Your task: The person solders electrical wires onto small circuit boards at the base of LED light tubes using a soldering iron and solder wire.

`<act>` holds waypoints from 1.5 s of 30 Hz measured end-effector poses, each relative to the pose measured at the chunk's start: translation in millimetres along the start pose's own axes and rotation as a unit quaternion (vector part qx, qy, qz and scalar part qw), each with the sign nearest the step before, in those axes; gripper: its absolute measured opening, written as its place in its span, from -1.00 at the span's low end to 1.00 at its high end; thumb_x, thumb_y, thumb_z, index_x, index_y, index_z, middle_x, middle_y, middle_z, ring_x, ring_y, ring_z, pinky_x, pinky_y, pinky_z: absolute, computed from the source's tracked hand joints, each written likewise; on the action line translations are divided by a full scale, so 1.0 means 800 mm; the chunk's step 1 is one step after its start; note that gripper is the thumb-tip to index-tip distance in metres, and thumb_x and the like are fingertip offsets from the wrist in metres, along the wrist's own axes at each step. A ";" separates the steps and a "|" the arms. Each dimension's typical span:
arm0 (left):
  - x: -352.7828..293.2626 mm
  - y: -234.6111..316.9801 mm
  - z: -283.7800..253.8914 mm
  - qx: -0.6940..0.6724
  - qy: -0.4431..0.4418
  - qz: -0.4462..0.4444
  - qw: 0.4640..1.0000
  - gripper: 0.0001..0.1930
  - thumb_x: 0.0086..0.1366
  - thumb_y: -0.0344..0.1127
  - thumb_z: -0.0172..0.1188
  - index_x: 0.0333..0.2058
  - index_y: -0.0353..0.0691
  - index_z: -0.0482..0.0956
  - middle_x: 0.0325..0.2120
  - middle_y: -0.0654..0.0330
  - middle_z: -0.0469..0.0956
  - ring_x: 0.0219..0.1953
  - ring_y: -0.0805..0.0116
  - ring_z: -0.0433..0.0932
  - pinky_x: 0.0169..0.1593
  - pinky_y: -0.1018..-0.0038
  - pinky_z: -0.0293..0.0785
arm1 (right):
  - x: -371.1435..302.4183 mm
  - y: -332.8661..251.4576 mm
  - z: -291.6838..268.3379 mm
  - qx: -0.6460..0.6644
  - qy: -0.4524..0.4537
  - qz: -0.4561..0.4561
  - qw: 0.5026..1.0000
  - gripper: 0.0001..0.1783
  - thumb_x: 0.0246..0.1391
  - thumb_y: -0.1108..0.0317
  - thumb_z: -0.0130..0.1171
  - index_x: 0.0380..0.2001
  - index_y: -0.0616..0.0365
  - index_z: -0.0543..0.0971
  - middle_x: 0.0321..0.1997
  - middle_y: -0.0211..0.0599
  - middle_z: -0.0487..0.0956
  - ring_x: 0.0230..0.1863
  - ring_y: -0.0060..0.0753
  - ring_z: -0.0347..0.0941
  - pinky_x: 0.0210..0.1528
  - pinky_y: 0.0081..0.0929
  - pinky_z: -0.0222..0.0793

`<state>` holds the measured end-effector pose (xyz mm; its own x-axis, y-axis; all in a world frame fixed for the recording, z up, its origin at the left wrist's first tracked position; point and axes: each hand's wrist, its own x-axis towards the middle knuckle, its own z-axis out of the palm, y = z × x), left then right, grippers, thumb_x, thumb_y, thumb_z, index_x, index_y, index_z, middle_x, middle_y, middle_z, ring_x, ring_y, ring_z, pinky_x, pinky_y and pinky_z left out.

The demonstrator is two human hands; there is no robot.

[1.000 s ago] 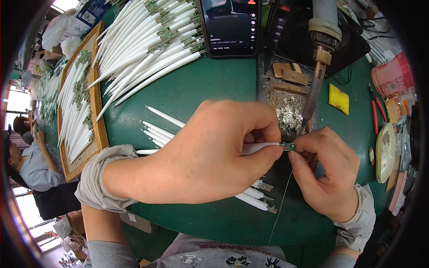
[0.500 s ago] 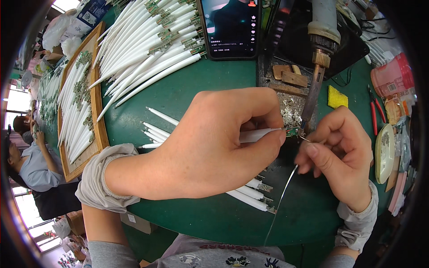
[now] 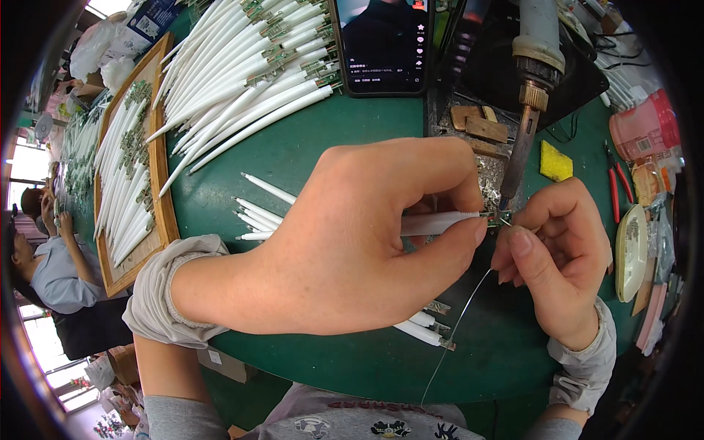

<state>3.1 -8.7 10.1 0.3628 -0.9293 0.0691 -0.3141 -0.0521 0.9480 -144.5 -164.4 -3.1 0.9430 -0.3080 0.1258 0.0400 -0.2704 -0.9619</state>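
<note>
My left hand (image 3: 359,242) pinches a white tapered tube (image 3: 440,222) whose small circuit-board end points right. That end sits just under the tip of a soldering iron (image 3: 526,132), which slants down from the upper right. Thin solder wire (image 3: 464,312) is pinched in my right hand (image 3: 561,257); its short end meets the board near the iron tip, and its tail curves down toward me. Whether tip and board touch is too small to tell. More white tubes (image 3: 419,330) lie beneath my left hand, partly hidden by it.
A large pile of white tubes (image 3: 227,81) lies at the back left, beside a wooden-framed tray (image 3: 167,198) of more. A phone (image 3: 381,44) stands behind. Wooden blocks (image 3: 485,130), a yellow sponge (image 3: 556,161) and red-handled pliers (image 3: 614,192) are right. A co-worker (image 3: 62,271) sits far left.
My left hand has shifted slightly right with the tube, bringing its board end under the iron tip. The solder wire's tail has swung a little left. My right hand has barely moved.
</note>
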 end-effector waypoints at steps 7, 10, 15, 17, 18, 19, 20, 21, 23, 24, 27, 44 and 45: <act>-0.001 0.002 -0.004 -0.018 -0.013 -0.050 0.998 -0.94 0.16 -0.56 0.17 -0.36 -0.40 0.50 -0.44 0.27 0.45 -0.44 0.66 0.40 -0.49 0.71 0.25 | -0.001 0.003 -0.003 -0.004 -0.010 -0.003 1.000 -0.74 0.14 0.32 0.12 -0.32 0.24 0.28 -0.52 -0.28 0.48 -0.61 -0.65 0.37 -0.58 -0.77 0.26; 0.002 0.002 -0.004 -0.033 -0.024 -0.067 0.997 -0.95 0.17 -0.56 0.16 -0.37 -0.39 0.50 -0.46 0.29 0.43 -0.41 0.66 0.40 -0.48 0.73 0.24 | -0.002 0.003 -0.002 0.010 -0.012 0.002 1.000 -0.74 0.14 0.32 0.12 -0.32 0.24 0.28 -0.52 -0.28 0.47 -0.60 -0.65 0.36 -0.57 -0.76 0.27; 0.003 0.004 -0.005 -0.025 -0.029 -0.074 0.997 -0.95 0.17 -0.56 0.16 -0.37 -0.39 0.50 -0.45 0.29 0.42 -0.40 0.66 0.40 -0.48 0.73 0.24 | 0.000 0.007 -0.001 0.012 -0.014 -0.002 1.000 -0.75 0.14 0.33 0.11 -0.31 0.23 0.28 -0.51 -0.28 0.48 -0.61 -0.66 0.37 -0.58 -0.77 0.26; 0.004 0.003 -0.005 -0.021 -0.035 -0.079 0.996 -0.96 0.18 -0.56 0.16 -0.37 -0.39 0.50 -0.45 0.29 0.42 -0.40 0.65 0.40 -0.48 0.72 0.24 | 0.001 0.007 0.000 0.010 -0.010 -0.005 1.000 -0.76 0.14 0.33 0.10 -0.31 0.22 0.28 -0.51 -0.29 0.48 -0.61 -0.66 0.37 -0.59 -0.78 0.26; 0.003 0.002 -0.003 -0.037 -0.029 -0.066 0.997 -0.96 0.18 -0.55 0.16 -0.38 -0.39 0.50 -0.45 0.29 0.42 -0.41 0.65 0.39 -0.48 0.72 0.24 | 0.001 0.007 0.001 0.009 -0.006 -0.009 1.000 -0.76 0.15 0.34 0.10 -0.30 0.22 0.28 -0.51 -0.30 0.48 -0.60 -0.67 0.37 -0.59 -0.79 0.25; 0.003 0.001 -0.002 -0.053 -0.023 -0.053 0.997 -0.96 0.18 -0.55 0.17 -0.38 -0.38 0.50 -0.45 0.29 0.42 -0.42 0.65 0.39 -0.47 0.72 0.24 | 0.001 0.006 0.002 0.009 -0.007 -0.009 1.000 -0.76 0.15 0.34 0.10 -0.30 0.22 0.28 -0.51 -0.30 0.48 -0.60 -0.67 0.37 -0.59 -0.79 0.25; 0.003 0.001 -0.002 -0.053 -0.022 -0.053 0.997 -0.96 0.18 -0.55 0.17 -0.38 -0.38 0.50 -0.45 0.29 0.42 -0.42 0.65 0.39 -0.47 0.72 0.24 | 0.001 0.006 0.003 0.012 -0.001 -0.012 1.000 -0.77 0.15 0.34 0.09 -0.30 0.21 0.28 -0.50 -0.31 0.48 -0.61 -0.67 0.37 -0.59 -0.79 0.25; 0.003 0.002 -0.002 -0.054 -0.022 -0.053 0.997 -0.96 0.18 -0.55 0.17 -0.39 -0.38 0.50 -0.46 0.29 0.42 -0.42 0.65 0.39 -0.46 0.71 0.25 | 0.001 0.005 0.003 0.015 0.005 -0.014 1.000 -0.77 0.15 0.33 0.09 -0.30 0.21 0.28 -0.50 -0.31 0.48 -0.61 -0.68 0.37 -0.59 -0.80 0.24; 0.002 0.006 -0.003 -0.053 -0.020 -0.054 0.997 -0.96 0.17 -0.55 0.17 -0.39 -0.38 0.51 -0.47 0.29 0.42 -0.42 0.65 0.39 -0.45 0.71 0.25 | -0.001 0.005 0.003 0.020 0.003 -0.013 1.000 -0.77 0.14 0.34 0.09 -0.30 0.21 0.28 -0.50 -0.31 0.48 -0.60 -0.67 0.38 -0.59 -0.79 0.25; 0.001 0.008 -0.004 -0.060 -0.027 -0.076 0.995 -0.97 0.17 -0.55 0.17 -0.40 -0.38 0.51 -0.47 0.29 0.42 -0.42 0.65 0.39 -0.44 0.71 0.26 | -0.001 0.005 0.003 0.025 0.002 -0.011 1.000 -0.76 0.14 0.34 0.10 -0.30 0.22 0.28 -0.50 -0.30 0.47 -0.60 -0.66 0.38 -0.59 -0.78 0.26; 0.000 0.012 -0.008 -0.069 -0.044 -0.109 0.991 -0.97 0.17 -0.55 0.17 -0.41 -0.38 0.51 -0.47 0.28 0.43 -0.41 0.64 0.40 -0.43 0.70 0.27 | -0.005 0.004 0.001 0.050 0.009 0.008 0.999 -0.85 0.05 0.54 0.16 -0.36 0.33 0.38 -0.45 -0.32 0.48 -0.51 -0.67 0.41 -0.47 -0.76 0.26; 0.007 0.004 -0.007 -0.105 -0.047 -0.124 0.986 -0.95 0.21 -0.51 0.17 -0.38 -0.37 0.48 -0.47 0.30 0.49 -0.39 0.66 0.42 -0.33 0.69 0.34 | -0.001 0.006 0.003 0.062 -0.007 0.009 0.998 -0.86 0.08 0.54 0.11 -0.33 0.33 0.37 -0.47 -0.33 0.48 -0.50 -0.66 0.42 -0.48 -0.76 0.27; 0.007 0.004 -0.007 -0.112 -0.047 -0.122 0.985 -0.94 0.22 -0.51 0.16 -0.37 -0.37 0.48 -0.46 0.30 0.50 -0.38 0.66 0.43 -0.32 0.69 0.34 | -0.001 0.006 0.003 0.066 -0.006 0.007 0.998 -0.85 0.09 0.54 0.11 -0.31 0.34 0.36 -0.46 -0.33 0.47 -0.50 -0.66 0.42 -0.48 -0.76 0.27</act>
<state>9.4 -11.7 15.1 0.3176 -0.9292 -0.1890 -0.0228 -0.2068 0.9781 -143.9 -163.1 -8.5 0.9478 -0.2997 0.1090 0.0682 -0.1435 -0.9873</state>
